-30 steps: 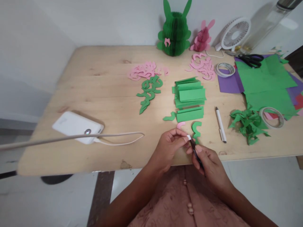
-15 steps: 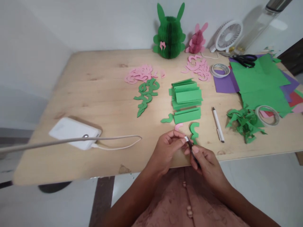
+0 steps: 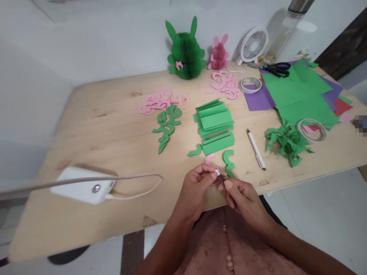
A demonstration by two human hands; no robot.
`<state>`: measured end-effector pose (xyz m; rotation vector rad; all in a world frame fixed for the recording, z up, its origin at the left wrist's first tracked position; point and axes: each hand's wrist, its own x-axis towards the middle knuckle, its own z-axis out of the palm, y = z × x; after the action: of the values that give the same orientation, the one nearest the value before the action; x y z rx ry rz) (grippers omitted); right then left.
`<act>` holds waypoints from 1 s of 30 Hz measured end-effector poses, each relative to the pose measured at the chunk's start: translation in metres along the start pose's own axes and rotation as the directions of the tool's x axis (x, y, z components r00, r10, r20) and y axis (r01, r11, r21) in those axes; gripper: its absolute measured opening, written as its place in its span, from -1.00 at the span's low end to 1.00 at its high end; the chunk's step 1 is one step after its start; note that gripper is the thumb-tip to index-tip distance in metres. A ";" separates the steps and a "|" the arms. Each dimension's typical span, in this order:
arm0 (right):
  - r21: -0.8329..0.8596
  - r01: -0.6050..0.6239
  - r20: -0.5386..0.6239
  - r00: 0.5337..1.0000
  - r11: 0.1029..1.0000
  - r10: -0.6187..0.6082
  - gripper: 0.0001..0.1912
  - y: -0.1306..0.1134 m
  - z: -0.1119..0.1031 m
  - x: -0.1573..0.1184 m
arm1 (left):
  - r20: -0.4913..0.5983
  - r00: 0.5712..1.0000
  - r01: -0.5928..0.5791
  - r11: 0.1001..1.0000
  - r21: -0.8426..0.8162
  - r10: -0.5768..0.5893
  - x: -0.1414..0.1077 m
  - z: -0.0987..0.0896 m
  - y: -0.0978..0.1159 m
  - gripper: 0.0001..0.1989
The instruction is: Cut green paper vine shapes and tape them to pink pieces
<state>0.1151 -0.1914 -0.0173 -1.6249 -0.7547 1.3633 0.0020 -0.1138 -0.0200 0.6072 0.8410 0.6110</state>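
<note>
Close to the table's front edge, my left hand [image 3: 197, 184] pinches a small white piece [image 3: 217, 172] between thumb and fingertips. My right hand [image 3: 243, 195] is closed around a slim black tool [image 3: 222, 178], whose tip meets the white piece; its kind is mostly hidden by the fingers. Just beyond the fingertips lie a curved pink paper strip [image 3: 209, 159] and a wavy green paper strip [image 3: 228, 161]. Farther back are folded green paper strips [image 3: 218, 143] and a stack of pleated green paper [image 3: 216, 120].
Green [image 3: 168, 126] and pink paper cutouts [image 3: 157, 102] lie left of the stack. To the right are a white pen [image 3: 256, 149], green scraps [image 3: 286, 143], tape rolls [image 3: 250, 85], scissors [image 3: 276, 69] and coloured sheets. A power bank [image 3: 83, 187] with a cable is at left; paper rabbits [image 3: 187, 57] stand behind.
The camera view has turned, so the table appears tilted and its back objects shifted left. Both hands keep their hold, and less of the black tool shows now.
</note>
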 end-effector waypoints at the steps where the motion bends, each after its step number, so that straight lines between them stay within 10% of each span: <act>1: 0.004 0.002 0.001 1.000 1.000 -0.002 -0.45 0.001 0.000 0.000 | -0.006 1.000 0.007 1.000 -0.002 -0.007 0.000 0.000 0.000 -0.86; 30: 0.019 0.043 -0.010 0.999 0.999 -0.043 -0.51 0.002 0.002 0.001 | -0.038 0.999 0.037 0.999 -0.009 -0.037 -0.002 0.005 0.005 -0.84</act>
<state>0.1136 -0.1912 -0.0200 -1.5904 -0.7637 1.3276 0.0035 -0.1128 -0.0130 0.5731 0.8837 0.5940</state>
